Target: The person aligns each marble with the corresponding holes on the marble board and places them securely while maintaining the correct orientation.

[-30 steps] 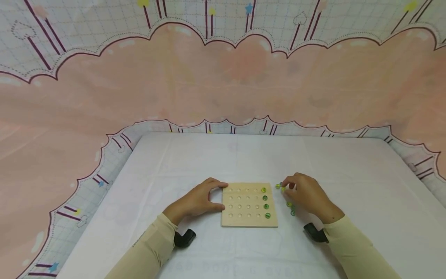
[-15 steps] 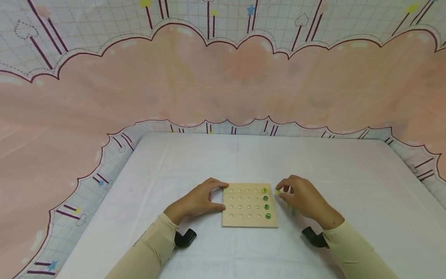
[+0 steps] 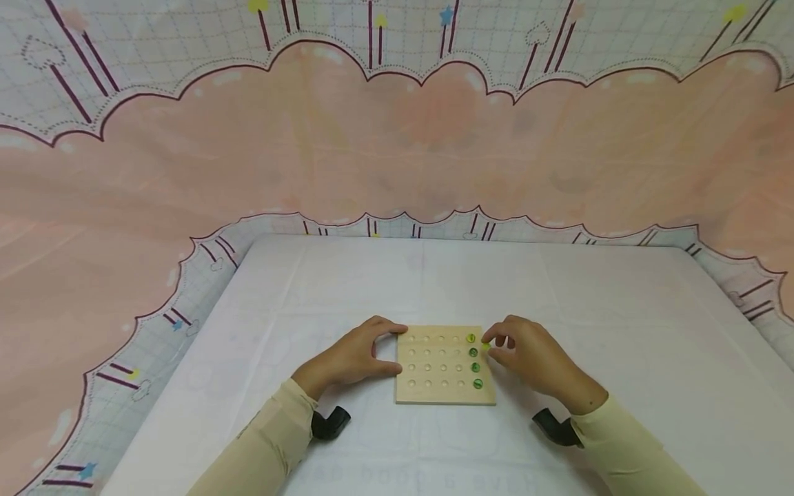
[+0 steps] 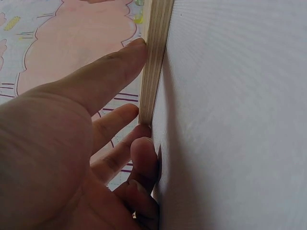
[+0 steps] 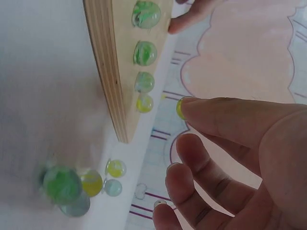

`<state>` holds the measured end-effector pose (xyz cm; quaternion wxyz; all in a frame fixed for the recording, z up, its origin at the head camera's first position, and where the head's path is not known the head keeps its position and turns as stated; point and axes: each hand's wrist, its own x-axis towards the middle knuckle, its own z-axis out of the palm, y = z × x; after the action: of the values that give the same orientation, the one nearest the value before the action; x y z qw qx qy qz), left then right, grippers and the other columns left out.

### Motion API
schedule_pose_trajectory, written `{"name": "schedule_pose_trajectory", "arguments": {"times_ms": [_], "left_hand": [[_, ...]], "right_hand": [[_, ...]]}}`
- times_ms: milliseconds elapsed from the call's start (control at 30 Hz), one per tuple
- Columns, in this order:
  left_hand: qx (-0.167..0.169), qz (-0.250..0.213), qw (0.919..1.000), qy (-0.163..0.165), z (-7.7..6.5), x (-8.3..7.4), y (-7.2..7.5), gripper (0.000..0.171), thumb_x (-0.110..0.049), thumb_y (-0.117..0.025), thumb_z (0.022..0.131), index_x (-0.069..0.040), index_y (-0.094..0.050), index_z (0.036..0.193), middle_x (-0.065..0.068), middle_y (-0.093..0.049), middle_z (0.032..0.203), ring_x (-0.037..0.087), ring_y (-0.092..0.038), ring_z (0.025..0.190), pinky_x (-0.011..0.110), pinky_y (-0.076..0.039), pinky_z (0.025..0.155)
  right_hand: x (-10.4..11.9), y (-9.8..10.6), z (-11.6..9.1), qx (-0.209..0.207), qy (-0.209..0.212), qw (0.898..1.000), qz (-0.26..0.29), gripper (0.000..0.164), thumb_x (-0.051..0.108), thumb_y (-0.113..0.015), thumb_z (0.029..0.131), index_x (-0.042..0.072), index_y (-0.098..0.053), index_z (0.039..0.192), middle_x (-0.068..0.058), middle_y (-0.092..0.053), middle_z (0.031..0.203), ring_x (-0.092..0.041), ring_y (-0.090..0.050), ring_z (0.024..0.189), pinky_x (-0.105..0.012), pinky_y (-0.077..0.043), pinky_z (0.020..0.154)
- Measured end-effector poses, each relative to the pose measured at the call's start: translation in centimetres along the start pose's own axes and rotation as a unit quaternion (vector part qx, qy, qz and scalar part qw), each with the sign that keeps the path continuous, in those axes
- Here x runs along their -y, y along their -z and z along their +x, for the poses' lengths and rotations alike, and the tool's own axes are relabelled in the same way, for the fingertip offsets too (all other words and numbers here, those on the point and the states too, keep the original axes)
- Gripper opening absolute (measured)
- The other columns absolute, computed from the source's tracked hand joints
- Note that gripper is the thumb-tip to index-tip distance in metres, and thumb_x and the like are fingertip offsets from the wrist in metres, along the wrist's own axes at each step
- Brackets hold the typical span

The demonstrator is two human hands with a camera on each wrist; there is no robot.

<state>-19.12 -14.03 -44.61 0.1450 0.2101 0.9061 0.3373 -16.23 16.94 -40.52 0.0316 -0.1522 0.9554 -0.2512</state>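
Note:
A square wooden board (image 3: 428, 394) with rows of shallow round dimples lies on the table. Its rightmost column carries a yellow marble (image 3: 471, 338) at the far end, with green ones (image 3: 475, 368) below it. My left hand (image 3: 350, 355) touches the board's left side, thumb on the edge and index finger at the far corner, both fairly straight. At the right edge my right hand (image 3: 536, 358) pinches a yellow marble (image 5: 180, 109) between thumb and fingertips, just off the board. Most of that marble is hidden by the thumb in the right wrist view.
Loose marbles lie on the white cloth right of the board, among them a green one (image 5: 62, 184) and a yellow one (image 5: 116, 167); the right hand covers them in the head view. A patterned curtain (image 3: 397, 151) hangs behind the table (image 3: 347, 275).
My right hand has picked a yellow marble from the loose ones and brought it left to the board's right edge. The left hand and the board stay put.

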Motion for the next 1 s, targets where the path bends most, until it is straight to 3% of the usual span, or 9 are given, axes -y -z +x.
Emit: {"name": "schedule_pose_trajectory", "arguments": {"times_ms": [800, 1000], "left_hand": [[0.001, 0.000, 1.0000, 0.000, 0.0, -0.1, -0.1, 0.068, -0.033, -0.083, 0.082, -0.026, -0.054, 0.143, -0.002, -0.049, 0.142, 0.013, -0.051, 0.083, 0.033, -0.042, 0.081], [0.000, 0.004, 1.0000, 0.003, 0.0, 0.1, -0.1, 0.069, -0.033, -0.083, 0.082, -0.026, -0.054, 0.143, -0.002, -0.049, 0.142, 0.014, -0.051, 0.085, 0.034, -0.042, 0.082]], "right_hand": [[1.1, -1.3, -0.8, 0.005, 0.055, 0.998, 0.032, 0.017, 0.002, -0.073, 0.083, 0.016, -0.075, 0.093, 0.009, -0.058, 0.080, -0.011, -0.051, 0.078, -0.025, -0.043, 0.069], [1.4, -1.8, -0.9, 0.012, 0.068, 0.997, 0.039, 0.014, 0.007, -0.078, 0.083, 0.017, -0.075, 0.092, 0.009, -0.057, 0.079, -0.009, -0.048, 0.075, -0.023, -0.041, 0.065]]}}
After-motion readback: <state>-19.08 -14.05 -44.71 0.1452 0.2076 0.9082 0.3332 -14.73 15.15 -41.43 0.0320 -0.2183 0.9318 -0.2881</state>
